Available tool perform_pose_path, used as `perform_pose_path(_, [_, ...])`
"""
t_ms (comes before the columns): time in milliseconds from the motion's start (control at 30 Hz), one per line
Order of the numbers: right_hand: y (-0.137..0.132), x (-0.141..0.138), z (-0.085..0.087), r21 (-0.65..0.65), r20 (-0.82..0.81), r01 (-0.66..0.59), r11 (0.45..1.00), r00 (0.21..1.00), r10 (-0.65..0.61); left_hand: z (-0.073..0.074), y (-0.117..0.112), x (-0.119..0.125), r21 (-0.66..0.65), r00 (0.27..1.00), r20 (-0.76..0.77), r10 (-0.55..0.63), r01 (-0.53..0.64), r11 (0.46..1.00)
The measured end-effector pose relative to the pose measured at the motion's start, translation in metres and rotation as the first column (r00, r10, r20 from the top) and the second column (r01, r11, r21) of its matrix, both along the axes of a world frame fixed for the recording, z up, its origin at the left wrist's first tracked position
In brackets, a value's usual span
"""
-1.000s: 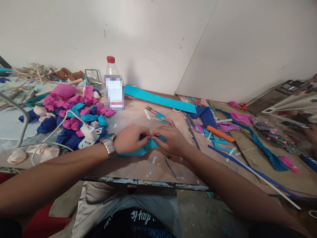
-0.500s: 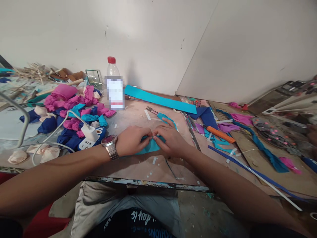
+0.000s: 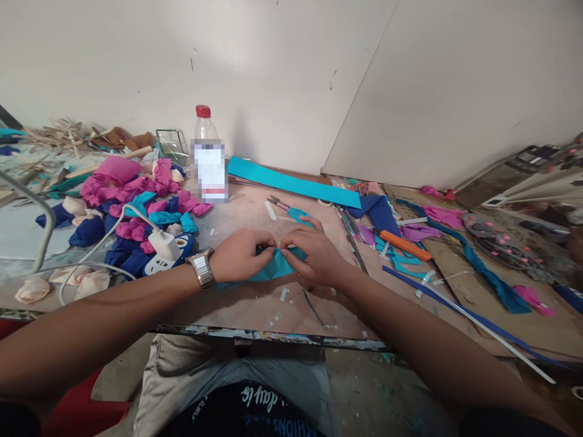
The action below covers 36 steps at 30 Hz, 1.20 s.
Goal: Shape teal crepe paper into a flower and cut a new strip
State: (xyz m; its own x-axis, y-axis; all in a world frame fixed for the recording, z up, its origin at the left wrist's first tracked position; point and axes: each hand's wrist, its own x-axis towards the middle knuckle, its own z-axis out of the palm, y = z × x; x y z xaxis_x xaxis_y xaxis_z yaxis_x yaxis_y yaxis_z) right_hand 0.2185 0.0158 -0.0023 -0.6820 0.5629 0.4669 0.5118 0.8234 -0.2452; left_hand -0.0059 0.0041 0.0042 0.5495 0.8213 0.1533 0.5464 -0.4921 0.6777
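Over the table [image 3: 255, 309], a turquoise piece [image 3: 279, 267] is pinched between thumb and fingers by the left hand [image 3: 243, 255] and right hand [image 3: 316, 254], just beyond which scissors [image 3: 295, 212] are seen.

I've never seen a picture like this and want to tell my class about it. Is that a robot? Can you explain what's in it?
No robot here: those are a person's own bare hands. The camera is worn on the person's head and looks forward and down, so the arms reach away from us.

The left hand, with a watch on its wrist, and the right hand pinch a light-blue piece, perhaps cloth, between them.

On the table, crumpled colorful bundles lie to the left. A bottle with a red cap stands behind something blurred. Small scissors lie just beyond the right hand, and an orange tool farther right.
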Motion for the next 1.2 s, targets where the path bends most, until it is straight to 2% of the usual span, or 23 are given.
perform_pose_path(133, [0.0009, 0.0014, 0.0013, 0.016, -0.004, -0.011, 1.000, 1.000, 0.011, -0.0012, 0.0033, -0.0010, -0.076, 0.999, 0.045, -0.002, 0.006, 0.997])
perform_pose_path(333, [0.0017, 0.0014, 0.0004, 0.015, 0.010, -0.022, 1.000, 1.000, 0.022, -0.0033, 0.0052, -0.0018, -0.117, 0.999, 0.049, -0.009, 0.015, 0.993])
perform_pose_path(567, [0.0011, -0.0002, -0.0026, -0.006, 0.014, -0.025, 1.000, 1.000, 0.025, -0.0010, 0.0011, -0.0001, -0.061, 0.998, 0.035, -0.044, 0.046, 0.997])
perform_pose_path(933, [0.0011, 0.0012, 0.0011, -0.037, 0.016, -0.029, 0.999, 0.999, 0.030, -0.0003, 0.0019, 0.0008, -0.165, 0.997, 0.039, -0.068, 0.073, 0.984])
perform_pose_path(1200, [-0.0001, 0.0020, 0.0041, -0.031, 0.032, -0.033, 0.999, 0.999, 0.034, -0.0074, 0.0065, -0.0011, -0.129, 0.994, 0.005, -0.110, 0.109, 0.986])
